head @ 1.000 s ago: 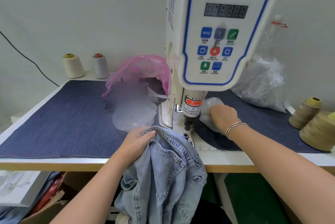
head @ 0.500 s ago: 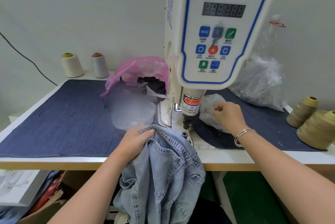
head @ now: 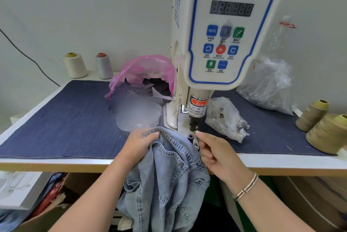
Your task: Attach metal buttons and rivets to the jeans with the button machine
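Denim-covered table (head: 56, 119), near edge: jeans (head: 169, 175), soft, heavy, draping off; left grip (head: 139, 142) bunches waistband, best hold; right grip (head: 216, 154) pinches small rivet (head: 196, 132) under machine (head: 216, 44).

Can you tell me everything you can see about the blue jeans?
The jeans are light, washed-blue denim with pale stitched seams, a waistband, a pocket and one small metal rivet already on them. They lie crumpled, the top edge up on the table's front by the button machine, the rest hanging down over the edge. The left hand grips the bunched waistband. The right hand is at their right edge, pinching something tiny near the machine's post.
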Demonstrator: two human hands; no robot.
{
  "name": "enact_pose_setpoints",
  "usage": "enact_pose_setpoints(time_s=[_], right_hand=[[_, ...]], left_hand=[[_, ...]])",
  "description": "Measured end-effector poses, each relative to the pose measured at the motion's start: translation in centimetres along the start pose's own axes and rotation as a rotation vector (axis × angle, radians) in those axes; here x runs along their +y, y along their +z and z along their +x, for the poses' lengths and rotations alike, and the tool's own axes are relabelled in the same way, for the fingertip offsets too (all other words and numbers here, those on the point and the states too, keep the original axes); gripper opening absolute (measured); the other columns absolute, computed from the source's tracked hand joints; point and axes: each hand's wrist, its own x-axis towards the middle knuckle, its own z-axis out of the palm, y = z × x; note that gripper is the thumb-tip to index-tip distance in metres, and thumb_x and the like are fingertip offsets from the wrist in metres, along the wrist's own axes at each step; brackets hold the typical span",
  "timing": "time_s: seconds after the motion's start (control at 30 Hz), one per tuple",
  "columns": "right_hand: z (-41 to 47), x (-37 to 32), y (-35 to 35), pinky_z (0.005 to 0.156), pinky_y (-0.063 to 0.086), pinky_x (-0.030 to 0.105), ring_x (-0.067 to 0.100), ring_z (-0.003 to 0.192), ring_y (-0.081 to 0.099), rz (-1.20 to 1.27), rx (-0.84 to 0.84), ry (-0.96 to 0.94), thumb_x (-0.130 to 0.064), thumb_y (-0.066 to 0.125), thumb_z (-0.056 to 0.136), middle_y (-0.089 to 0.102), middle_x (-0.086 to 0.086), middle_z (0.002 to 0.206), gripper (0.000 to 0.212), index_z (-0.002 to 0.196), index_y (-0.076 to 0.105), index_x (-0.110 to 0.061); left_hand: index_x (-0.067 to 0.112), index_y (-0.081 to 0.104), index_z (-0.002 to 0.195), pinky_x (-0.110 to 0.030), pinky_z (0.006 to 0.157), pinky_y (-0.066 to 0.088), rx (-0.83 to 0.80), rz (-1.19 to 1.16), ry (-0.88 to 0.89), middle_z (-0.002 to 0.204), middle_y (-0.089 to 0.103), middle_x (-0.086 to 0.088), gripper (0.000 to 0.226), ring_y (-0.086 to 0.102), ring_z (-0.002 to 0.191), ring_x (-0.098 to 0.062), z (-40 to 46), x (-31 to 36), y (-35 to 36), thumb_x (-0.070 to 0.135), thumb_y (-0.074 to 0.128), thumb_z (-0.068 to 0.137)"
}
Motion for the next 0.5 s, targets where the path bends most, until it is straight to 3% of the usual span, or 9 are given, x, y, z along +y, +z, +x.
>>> enact_pose_setpoints(time_s=[0.1, 0.3, 0.5], right_hand=[[0.1, -0.2, 0.5, 0.028, 0.019, 0.015, 0.005, 0.031, 0.027, 0.035, -0.038, 0.062, -0.012, 0.061, 0.088, 0.049, 0.0, 0.052, 0.022, 0.066, 0.063, -0.007], [0.2, -0.4, 1.2, 0.026, 0.021, 0.015, 0.005, 0.029, 0.029, 0.264, -0.068, 0.194, -0.009, 0.061, 0.085, 0.048, 0.0, 0.051, 0.006, 0.081, 0.059, -0.005], [-0.3, -0.5, 1.1, 0.027, 0.022, 0.014, 0.006, 0.03, 0.031, 0.42, -0.126, 0.266, -0.01, 0.061, 0.071, 0.043, 0.0, 0.052, 0.012, 0.071, 0.066, 0.0]], left_hand=[[0.007, 0.075, 0.087, -0.034, 0.08, 0.051, -0.011, 0.009, -0.003, 0.089, 0.074, -0.016, 0.02, 0.067, 0.08, -0.019, 0.2, 0.0, -0.1, 0.013, 0.057, 0.096], [0.002, 0.073, 0.088, -0.03, 0.077, 0.05, -0.004, 0.036, 0.003, 0.091, 0.071, -0.022, 0.021, 0.065, 0.079, -0.019, 0.3, -0.2, 0.0, 0.013, 0.058, 0.096], [0.004, 0.074, 0.088, -0.02, 0.071, 0.05, -0.009, 0.028, 0.007, 0.09, 0.072, -0.019, 0.02, 0.066, 0.077, -0.016, 0.3, -0.2, -0.1, 0.013, 0.058, 0.096]])
